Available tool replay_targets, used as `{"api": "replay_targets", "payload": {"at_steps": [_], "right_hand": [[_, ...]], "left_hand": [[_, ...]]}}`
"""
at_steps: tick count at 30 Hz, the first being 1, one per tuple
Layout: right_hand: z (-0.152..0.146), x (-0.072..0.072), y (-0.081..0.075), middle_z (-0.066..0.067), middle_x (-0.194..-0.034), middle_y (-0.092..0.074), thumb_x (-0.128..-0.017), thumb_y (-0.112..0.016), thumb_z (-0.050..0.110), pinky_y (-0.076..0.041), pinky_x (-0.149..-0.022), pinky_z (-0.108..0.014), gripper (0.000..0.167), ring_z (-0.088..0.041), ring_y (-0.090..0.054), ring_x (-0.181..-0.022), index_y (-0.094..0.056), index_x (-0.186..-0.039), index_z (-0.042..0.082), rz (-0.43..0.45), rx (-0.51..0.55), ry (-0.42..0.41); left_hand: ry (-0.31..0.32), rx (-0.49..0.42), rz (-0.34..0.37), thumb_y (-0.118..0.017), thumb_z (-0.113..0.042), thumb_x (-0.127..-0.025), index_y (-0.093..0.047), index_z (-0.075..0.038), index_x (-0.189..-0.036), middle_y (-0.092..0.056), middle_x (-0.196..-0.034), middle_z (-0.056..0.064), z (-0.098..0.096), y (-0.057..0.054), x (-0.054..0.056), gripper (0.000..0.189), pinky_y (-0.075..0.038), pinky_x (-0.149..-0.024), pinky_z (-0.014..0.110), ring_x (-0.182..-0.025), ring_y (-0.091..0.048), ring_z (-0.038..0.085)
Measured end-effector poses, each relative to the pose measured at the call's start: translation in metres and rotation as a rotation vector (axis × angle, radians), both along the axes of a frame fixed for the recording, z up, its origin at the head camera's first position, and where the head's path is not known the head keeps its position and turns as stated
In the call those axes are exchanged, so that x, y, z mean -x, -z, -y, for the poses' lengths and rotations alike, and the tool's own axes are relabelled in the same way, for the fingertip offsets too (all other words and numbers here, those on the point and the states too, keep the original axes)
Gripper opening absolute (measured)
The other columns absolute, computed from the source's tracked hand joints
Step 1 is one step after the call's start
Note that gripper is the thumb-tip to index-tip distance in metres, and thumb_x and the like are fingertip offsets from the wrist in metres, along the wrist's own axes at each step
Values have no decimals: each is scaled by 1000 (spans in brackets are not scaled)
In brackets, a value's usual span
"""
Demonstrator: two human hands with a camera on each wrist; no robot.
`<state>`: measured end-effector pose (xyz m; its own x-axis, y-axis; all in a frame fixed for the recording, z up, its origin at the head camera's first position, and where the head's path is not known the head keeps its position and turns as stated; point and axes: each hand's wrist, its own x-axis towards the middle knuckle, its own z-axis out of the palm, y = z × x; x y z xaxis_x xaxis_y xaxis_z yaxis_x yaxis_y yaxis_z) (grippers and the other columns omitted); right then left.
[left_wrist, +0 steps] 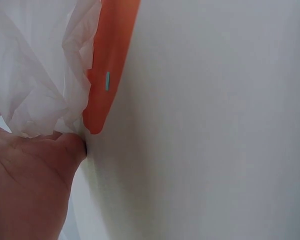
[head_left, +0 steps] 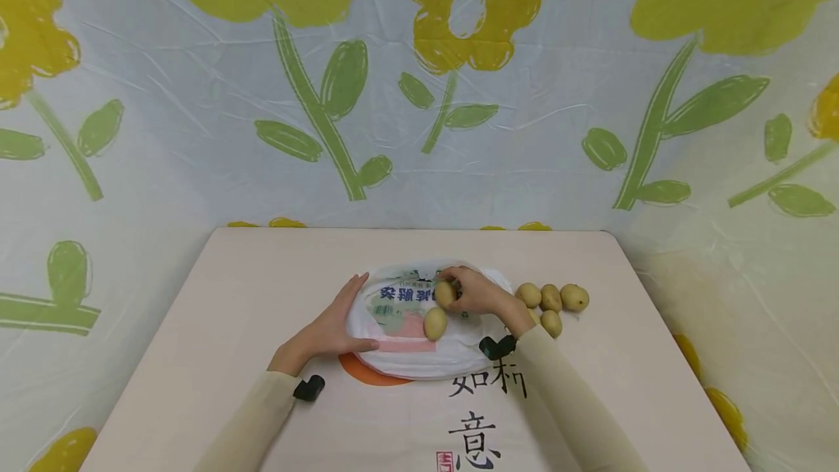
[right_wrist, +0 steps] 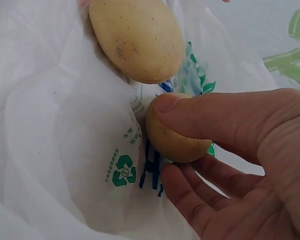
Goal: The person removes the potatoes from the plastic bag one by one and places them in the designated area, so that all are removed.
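Observation:
A white plastic bag [head_left: 406, 363] with blue and green print lies spread in the middle of the table. My left hand [head_left: 336, 328] rests against its left side, thumb and fingers straight and spread along the edge. In the left wrist view the thumb [left_wrist: 70, 145] is right at the crumpled plastic [left_wrist: 35, 75]. Over the bag's printed part, my right hand [head_left: 475, 291] pinches a small potato [right_wrist: 172, 132] between thumb and fingers. Another potato [head_left: 435, 323] lies on the bag just in front of it, looking large in the right wrist view.
Several potatoes [head_left: 550, 298] sit in a group to the right of the bag, partly behind the right wrist. The pale table [head_left: 262, 268] carries black characters [head_left: 473, 450] and an orange shape [head_left: 368, 373] partly under the bag. A flower-patterned curtain [head_left: 498, 181] stands behind.

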<state>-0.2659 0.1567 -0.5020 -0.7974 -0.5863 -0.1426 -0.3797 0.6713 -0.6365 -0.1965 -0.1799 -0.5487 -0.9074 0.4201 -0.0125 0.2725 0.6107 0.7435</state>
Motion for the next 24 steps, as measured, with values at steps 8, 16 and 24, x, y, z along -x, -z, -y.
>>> {"api": "replay_targets", "payload": {"at_steps": [8, 16, 24], "right_hand": [[0, 1, 1, -18, -132, -60, -83, -83, 9, -56, -95, -42, 57, -31, -64, -113, -61, -135, -1, -19, -17, 5], [-1, 2, 3, -18, -132, -61, -82, -83, 13, -56, -94, -41, 58, -31, -65, -112, -62, -134, 0, -13, 8, 11], [1, -4, -3, -16, -126, -65, -82, -82, 18, -58, -86, -35, 54, -25, -68, -105, -65, -131, 0, 12, 74, 42]], "left_hand": [[-5, -1, 2, -85, -59, -71, -11, -23, -167, -7, -174, 14, 0, 2, 0, 127, -22, -120, 70, -160, -8, 40], [-6, -6, 12, -87, -54, -71, -10, -23, -167, -7, -174, 13, 0, -1, 0, 126, -21, -120, 70, -160, -8, 39], [5, -12, 7, -86, -57, -71, -10, -21, -166, -6, -173, 18, 0, -1, 0, 128, -21, -121, 70, -159, -9, 42]]}}
